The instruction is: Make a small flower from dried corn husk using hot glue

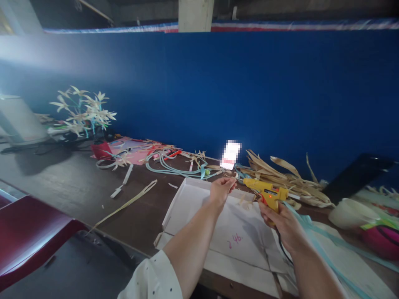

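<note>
Blue partition (280,91) rises beyond the grip; white cardboard (224,224) lies below it. Curled round its handle, the right hand (279,218) holds the yellow glue gun (268,191), probably light, rigid, hot at its front end, so best held there. Near that end, the left hand (222,189) pinches; on what, I cannot tell.

Clearance is provided left of the cardboard tray (193,207); its right rear is obstructed by glue gun (270,193) and husks (264,166).
</note>
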`<state>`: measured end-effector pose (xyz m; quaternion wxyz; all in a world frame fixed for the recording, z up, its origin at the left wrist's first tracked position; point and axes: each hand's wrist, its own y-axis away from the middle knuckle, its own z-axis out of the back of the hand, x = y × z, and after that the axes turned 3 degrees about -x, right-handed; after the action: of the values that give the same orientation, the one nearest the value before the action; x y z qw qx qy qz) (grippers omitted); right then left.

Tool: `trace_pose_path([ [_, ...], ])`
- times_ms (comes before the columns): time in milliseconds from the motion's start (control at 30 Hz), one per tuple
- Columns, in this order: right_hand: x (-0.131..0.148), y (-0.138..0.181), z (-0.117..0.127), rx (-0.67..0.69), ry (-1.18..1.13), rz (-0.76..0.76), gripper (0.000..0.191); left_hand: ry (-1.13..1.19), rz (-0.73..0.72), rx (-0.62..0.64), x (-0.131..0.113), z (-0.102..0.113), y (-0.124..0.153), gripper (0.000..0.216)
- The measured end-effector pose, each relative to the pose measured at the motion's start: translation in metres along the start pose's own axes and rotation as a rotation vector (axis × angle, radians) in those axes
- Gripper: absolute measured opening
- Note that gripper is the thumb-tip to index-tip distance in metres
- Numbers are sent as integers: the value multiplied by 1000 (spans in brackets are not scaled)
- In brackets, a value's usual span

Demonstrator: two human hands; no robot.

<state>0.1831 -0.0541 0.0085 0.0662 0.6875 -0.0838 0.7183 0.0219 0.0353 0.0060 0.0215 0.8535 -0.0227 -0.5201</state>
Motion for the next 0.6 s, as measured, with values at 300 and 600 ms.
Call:
trace_pose_path([
  [300,-7,-3,3,-10,39,7,41,-1,-14,3,2,1,-2,19],
  [600,-2,-2,0,-34,28,6,41,15,1,8,1,0,0,22],
])
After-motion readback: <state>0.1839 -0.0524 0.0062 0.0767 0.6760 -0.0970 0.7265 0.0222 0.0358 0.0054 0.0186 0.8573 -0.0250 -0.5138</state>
